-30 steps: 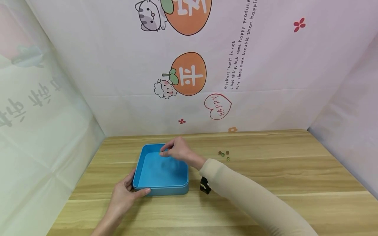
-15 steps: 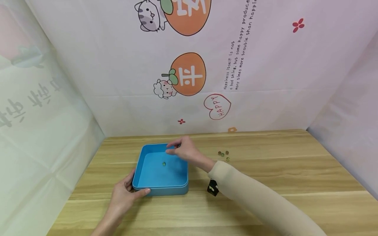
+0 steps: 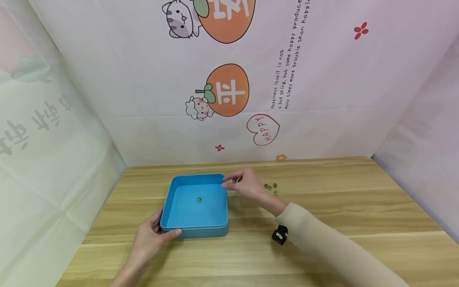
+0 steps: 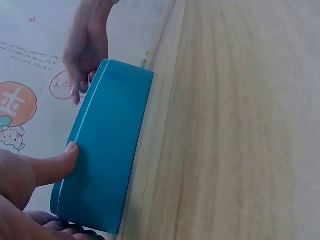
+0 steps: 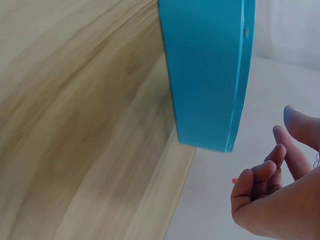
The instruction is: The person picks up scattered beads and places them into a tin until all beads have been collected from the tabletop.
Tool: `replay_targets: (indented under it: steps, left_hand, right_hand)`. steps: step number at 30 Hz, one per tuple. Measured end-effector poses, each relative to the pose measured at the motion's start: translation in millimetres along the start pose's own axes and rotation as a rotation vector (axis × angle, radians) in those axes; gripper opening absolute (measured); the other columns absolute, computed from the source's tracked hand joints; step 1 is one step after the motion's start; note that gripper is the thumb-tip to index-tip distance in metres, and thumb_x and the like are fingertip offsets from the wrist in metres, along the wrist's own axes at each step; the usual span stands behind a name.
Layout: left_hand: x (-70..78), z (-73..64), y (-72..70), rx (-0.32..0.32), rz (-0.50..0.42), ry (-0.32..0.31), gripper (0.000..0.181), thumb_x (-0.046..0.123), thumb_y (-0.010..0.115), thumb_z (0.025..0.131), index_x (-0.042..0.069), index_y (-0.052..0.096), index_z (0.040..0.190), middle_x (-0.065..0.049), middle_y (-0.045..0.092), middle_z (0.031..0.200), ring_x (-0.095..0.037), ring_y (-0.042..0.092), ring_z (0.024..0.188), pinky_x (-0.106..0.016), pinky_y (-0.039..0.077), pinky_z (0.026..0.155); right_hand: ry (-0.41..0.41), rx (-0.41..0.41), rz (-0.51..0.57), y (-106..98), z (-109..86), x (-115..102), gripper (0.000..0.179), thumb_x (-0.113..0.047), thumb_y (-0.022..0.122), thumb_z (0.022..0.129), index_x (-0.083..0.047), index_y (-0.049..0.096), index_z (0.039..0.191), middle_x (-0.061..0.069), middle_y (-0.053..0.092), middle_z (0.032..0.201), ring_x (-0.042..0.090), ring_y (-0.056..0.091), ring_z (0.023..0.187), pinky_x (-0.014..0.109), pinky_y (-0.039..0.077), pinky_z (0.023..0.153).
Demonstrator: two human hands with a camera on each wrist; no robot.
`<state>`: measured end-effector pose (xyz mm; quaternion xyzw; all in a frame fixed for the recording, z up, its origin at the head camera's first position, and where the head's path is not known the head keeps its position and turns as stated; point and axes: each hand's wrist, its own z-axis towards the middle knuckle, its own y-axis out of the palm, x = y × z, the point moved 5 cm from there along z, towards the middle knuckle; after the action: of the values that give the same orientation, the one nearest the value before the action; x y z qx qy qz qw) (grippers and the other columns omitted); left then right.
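In the lower middle of the head view, the blue box (image 3: 204,232) sits on the tabletop (image 3: 322,223), with one green marble (image 3: 199,200) lying alone on its floor, a little right of centre. A second ago the right hand (image 3: 247,183) was pinching something small above the box; since then the marble has come to lie inside, and that hand has drawn back toward the box's rear right corner. That suggests one marble has been dropped in, while four loose marbles (image 3: 269,187) remain on the tabletop, right of the box.

The right hand appears to hold nothing: thumb and forefinger stand slightly apart, and in the right wrist view the other fingers curl loosely toward the palm. It is close to the box wall; that view shows it apart from the side. The left hand (image 3: 150,235), at lower left, grips the near left corner, thumb on the front wall and fingers round the side, and has stayed there.

The box's mouth faces up, its front wall running nearly level across the frame. It looks roughly square, so I cannot name a long axis; the round marbles point no particular way.
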<state>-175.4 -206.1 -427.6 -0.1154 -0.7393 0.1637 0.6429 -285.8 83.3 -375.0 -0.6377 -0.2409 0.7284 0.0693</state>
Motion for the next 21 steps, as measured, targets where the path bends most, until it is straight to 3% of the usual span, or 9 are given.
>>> replay_targets:
  steps: [8,21]
  left_hand:
    - [-1.5,0.7,0.4,-0.004,-0.001,0.003,0.109,0.014,0.093,0.083,-0.007,0.023,0.164,-0.031,0.026,0.166,-0.045,0.032,0.15,-0.049,0.041,0.114]
    - [-3.1,1.8,-1.0,0.001,-0.02,0.008,0.106,0.012,0.093,0.083,-0.006,0.025,0.164,-0.029,0.028,0.165,-0.044,0.034,0.149,-0.049,0.041,0.114]
  right_hand:
    - [0.007,0.037,-0.074,-26.3,-13.4,20.0,0.011,-0.014,0.082,0.094,-0.011,0.085,0.104,0.005,0.063,0.085,0.022,0.052,0.075,0.029,0.04,0.059]
    - [0.048,0.094,-0.096,-68.2,-28.6,49.8,0.02,-0.016,0.082,0.095,-0.006,0.083,0.111,0.006,0.064,0.086,0.018,0.049,0.071,0.025,0.037,0.053]
